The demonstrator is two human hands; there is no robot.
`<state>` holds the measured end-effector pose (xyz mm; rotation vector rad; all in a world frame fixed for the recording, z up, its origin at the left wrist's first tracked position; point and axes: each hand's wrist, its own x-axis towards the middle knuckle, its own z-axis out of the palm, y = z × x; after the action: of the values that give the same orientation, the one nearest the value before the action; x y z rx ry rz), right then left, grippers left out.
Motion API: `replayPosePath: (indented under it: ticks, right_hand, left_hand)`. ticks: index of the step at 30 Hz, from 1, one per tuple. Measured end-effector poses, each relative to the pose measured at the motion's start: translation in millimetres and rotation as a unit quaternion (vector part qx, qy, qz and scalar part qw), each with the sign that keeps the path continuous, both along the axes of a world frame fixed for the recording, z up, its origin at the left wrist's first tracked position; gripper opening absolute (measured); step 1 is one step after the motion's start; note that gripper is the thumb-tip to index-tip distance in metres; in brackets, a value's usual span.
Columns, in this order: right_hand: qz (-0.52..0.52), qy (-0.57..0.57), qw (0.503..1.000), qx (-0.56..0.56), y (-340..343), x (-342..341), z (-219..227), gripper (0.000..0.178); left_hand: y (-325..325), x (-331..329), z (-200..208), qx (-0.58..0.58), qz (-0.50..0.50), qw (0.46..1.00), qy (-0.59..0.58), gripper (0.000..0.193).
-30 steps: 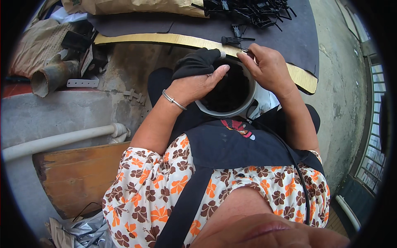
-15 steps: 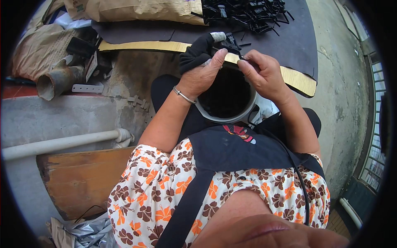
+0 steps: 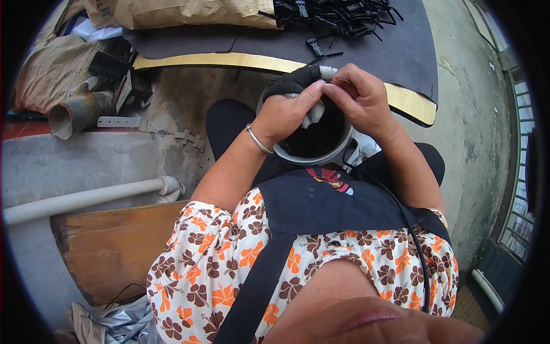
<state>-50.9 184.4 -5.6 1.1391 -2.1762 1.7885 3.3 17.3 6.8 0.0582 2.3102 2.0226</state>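
Both my hands meet above a pale round bucket point(image 3: 318, 162) between my knees, which holds a dark mass I cannot make out. My left hand point(image 3: 285, 113) has a black cloth covering on its fingers and white wrapping at a fingertip. Its thumb and fingers are closed. My right hand point(image 3: 362, 103), bare, pinches with thumb and forefinger right against the left thumb. What lies between the fingertips is hidden. Just beyond, on the table, rests a black plastic buckle point(image 3: 314, 47) with a thin black strap end point(image 3: 327, 56).
The dark-covered table point(image 3: 395, 63) has a gold-coloured front edge. A heap of black buckles and straps point(image 3: 349, 17) lies on it beside a brown paper sack point(image 3: 189, 12). To the left are a rusty pipe piece point(image 3: 74, 117), a white pipe point(image 3: 86, 200) and a wooden board point(image 3: 120, 246).
My hands have come slightly nearer me, off the table edge and over the bucket. The black piece seen between them earlier is no longer visible there.
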Motion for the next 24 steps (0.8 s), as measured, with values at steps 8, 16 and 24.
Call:
replayPosePath:
  ticks: [8, 16, 24]
  right_hand:
    - [0.011, -0.135, 0.991, 0.005, -3.5, -3.2, -3.3, 0.025]
    - [0.113, -0.063, 0.988, 0.085, -0.9, -5.6, 1.1, 0.026]
    - [0.134, -0.123, 0.975, 0.125, -1.6, -6.8, 6.8, 0.027]
  left_hand:
    - [3.8, 3.3, -4.4, -0.214, -0.022, 0.952, 0.216, 0.039]
    - [-0.9, 3.4, 0.8, -0.169, -0.007, 0.979, 0.110, 0.042]
    - [-1.3, -0.7, -9.6, -0.184, 0.020, 0.960, 0.208, 0.037]
